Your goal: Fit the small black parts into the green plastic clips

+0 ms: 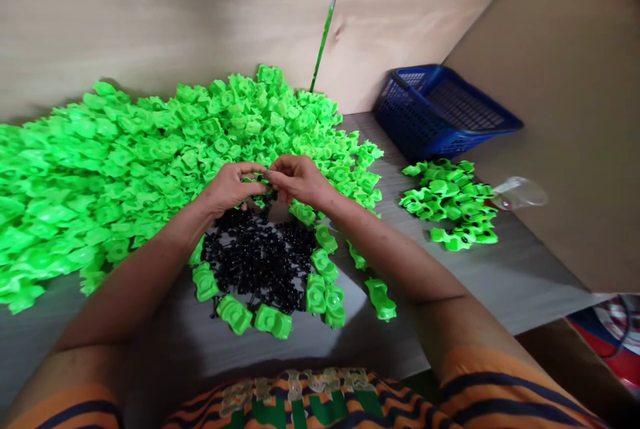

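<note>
My left hand and my right hand meet at the front edge of a big heap of bright green plastic parts. Thumb and fingers of both are pinched together, fingertips touching. Whatever lies between them is too small and hidden to make out. Just below the hands spreads a pile of small black plastic pieces on the grey table. Single green parts ring this pile, among them one at the front and one on the right.
A blue plastic basket stands at the back right against the wooden panels. In front of it lies a smaller pile of green parts with black bits in them, beside a clear plastic piece. The table's edge runs along the right.
</note>
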Motion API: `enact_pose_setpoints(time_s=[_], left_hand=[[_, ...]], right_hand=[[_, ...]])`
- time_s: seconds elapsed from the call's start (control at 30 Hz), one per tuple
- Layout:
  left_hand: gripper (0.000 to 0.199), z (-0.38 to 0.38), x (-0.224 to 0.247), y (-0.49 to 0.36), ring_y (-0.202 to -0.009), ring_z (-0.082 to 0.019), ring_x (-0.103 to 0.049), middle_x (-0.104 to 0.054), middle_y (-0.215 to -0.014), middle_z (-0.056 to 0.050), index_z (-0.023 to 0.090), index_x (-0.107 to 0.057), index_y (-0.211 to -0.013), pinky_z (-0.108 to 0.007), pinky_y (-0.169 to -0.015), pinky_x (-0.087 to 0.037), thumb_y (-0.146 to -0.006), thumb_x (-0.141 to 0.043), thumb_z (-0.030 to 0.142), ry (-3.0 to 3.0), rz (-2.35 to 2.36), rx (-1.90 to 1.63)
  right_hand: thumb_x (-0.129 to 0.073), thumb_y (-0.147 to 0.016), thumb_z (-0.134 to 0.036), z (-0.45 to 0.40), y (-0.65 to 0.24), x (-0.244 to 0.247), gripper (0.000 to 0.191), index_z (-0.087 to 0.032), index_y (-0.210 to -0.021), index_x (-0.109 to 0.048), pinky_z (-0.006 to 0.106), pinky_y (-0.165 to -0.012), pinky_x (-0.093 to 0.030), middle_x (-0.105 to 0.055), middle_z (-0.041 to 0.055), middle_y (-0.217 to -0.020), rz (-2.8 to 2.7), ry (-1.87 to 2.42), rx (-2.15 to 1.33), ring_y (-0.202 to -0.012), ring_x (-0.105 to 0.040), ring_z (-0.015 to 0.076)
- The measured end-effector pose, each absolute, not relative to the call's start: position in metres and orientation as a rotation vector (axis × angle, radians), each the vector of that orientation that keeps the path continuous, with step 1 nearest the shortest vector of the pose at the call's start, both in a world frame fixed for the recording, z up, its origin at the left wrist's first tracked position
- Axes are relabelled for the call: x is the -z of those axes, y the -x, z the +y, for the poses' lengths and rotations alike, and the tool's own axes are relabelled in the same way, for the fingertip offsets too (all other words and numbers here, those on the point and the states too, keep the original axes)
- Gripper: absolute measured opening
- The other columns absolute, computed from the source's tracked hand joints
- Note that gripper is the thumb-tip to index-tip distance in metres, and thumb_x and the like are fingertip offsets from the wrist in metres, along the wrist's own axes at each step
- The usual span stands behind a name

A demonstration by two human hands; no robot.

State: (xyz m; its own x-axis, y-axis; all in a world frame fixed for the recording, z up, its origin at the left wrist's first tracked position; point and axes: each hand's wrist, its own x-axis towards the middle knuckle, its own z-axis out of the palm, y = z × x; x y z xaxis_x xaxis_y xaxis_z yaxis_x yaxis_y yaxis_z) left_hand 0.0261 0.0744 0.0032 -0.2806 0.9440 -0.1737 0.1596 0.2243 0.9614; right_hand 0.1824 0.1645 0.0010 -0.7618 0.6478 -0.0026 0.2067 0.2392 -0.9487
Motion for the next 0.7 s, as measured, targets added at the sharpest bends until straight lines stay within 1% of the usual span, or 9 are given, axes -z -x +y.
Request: enact_pose_setpoints(time_s=[0.03,0.1,0.2,0.3,0.37,0.47,0.53,0.6,0.7], left_hand=[[0.047,0.074,-0.005,-0.024,-0.047,-0.011,-0.054,-0.072,-0.075,-0.002,0.015,-0.078,-0.096,-0.022,-0.037,-0.041,-0.053,-0.083,0.032,-1.041,1.612,-1.146],[0.044,0.074,-0.008,-0.021,-0.047,-0.012,-0.055,-0.07,-0.07,-0.001,0.015,-0.079,-0.092,-0.023,-0.037,-0.043,-0.052,-0.085,0.034,-1.019,1.562,-1.169],[0.043,0.073,-0.011,-0.021,-0.05,-0.013,-0.059,-0.07,-0.07,-0.001,0.015,-0.079,-0.091,-0.024,-0.038,-0.048,-0.053,-0.086,0.034,-1.002,1.531,-1.224],[0.043,0.071,-0.011,-0.022,-0.053,-0.015,-0.061,-0.07,-0.07,-0.001,0.016,-0.08,-0.092,-0.024,-0.04,-0.05,-0.054,-0.088,0.035,-1.015,1.532,-1.236],[0.044,0.071,-0.012,-0.023,-0.053,-0.015,-0.062,-0.07,-0.071,-0.002,0.016,-0.081,-0.093,-0.024,-0.04,-0.05,-0.055,-0.088,0.036,-1.027,1.53,-1.239],[0.046,0.071,-0.013,-0.022,-0.049,-0.012,-0.06,-0.075,-0.084,-0.004,0.016,-0.082,-0.096,-0.023,-0.04,-0.048,-0.055,-0.089,0.037,-1.054,1.526,-1.252],[0.049,0.07,-0.014,-0.022,-0.045,-0.009,-0.057,-0.077,-0.092,-0.005,0.015,-0.083,-0.099,-0.023,-0.039,-0.046,-0.055,-0.09,0.036,-1.076,1.529,-1.244],[0.052,0.069,-0.015,-0.021,-0.043,-0.008,-0.055,-0.077,-0.092,-0.005,0.015,-0.084,-0.103,-0.023,-0.04,-0.045,-0.055,-0.089,0.035,-1.091,1.541,-1.227],[0.053,0.068,-0.016,-0.021,-0.041,-0.008,-0.053,-0.077,-0.088,-0.004,0.015,-0.085,-0.106,-0.023,-0.04,-0.043,-0.057,-0.087,0.036,-1.117,1.568,-1.207]], right_hand=[[-0.068,-0.094,-0.031,0.166,-0.188,-0.001,0.016,-0.018,-0.09,-0.06,0.023,-0.05,-0.043,-0.062,-0.0045,-0.064,-2.077,0.749,-1.616,-0.05,-0.056,0.0115],[-0.067,-0.09,-0.022,0.17,-0.197,0.0,0.008,-0.018,-0.094,-0.06,0.022,-0.051,-0.044,-0.064,-0.005,-0.067,-2.039,0.684,-1.673,-0.052,-0.057,0.0104],[-0.066,-0.082,-0.013,0.175,-0.203,0.002,0.012,-0.017,-0.092,-0.062,0.019,-0.054,-0.042,-0.061,-0.0064,-0.066,-2.069,0.593,-1.635,-0.057,-0.054,0.0074],[-0.068,-0.079,-0.018,0.175,-0.201,0.006,0.011,-0.017,-0.088,-0.062,0.018,-0.056,-0.041,-0.06,-0.0065,-0.067,-2.047,0.53,-1.653,-0.059,-0.052,0.0066],[-0.07,-0.078,-0.023,0.173,-0.198,0.009,0.012,-0.017,-0.086,-0.062,0.02,-0.057,-0.043,-0.061,-0.0058,-0.066,-2.018,0.536,-1.697,-0.059,-0.054,0.0078],[-0.071,-0.076,-0.028,0.17,-0.196,0.011,0.015,-0.018,-0.083,-0.062,0.023,-0.058,-0.047,-0.062,-0.0051,-0.064,-1.965,0.588,-1.737,-0.057,-0.056,0.0093],[-0.071,-0.076,-0.029,0.168,-0.196,0.01,0.015,-0.018,-0.082,-0.062,0.023,-0.057,-0.047,-0.061,-0.0052,-0.063,-1.947,0.612,-1.724,-0.056,-0.056,0.0095],[-0.072,-0.077,-0.029,0.167,-0.196,0.01,0.016,-0.018,-0.08,-0.062,0.022,-0.056,-0.044,-0.06,-0.0052,-0.062,-1.947,0.617,-1.691,-0.056,-0.055,0.0093],[-0.076,-0.075,-0.032,0.165,-0.194,0.01,0.021,-0.018,-0.077,-0.06,0.021,-0.055,-0.042,-0.059,-0.0053,-0.063,-1.954,0.603,-1.636,-0.057,-0.053,0.0087]])
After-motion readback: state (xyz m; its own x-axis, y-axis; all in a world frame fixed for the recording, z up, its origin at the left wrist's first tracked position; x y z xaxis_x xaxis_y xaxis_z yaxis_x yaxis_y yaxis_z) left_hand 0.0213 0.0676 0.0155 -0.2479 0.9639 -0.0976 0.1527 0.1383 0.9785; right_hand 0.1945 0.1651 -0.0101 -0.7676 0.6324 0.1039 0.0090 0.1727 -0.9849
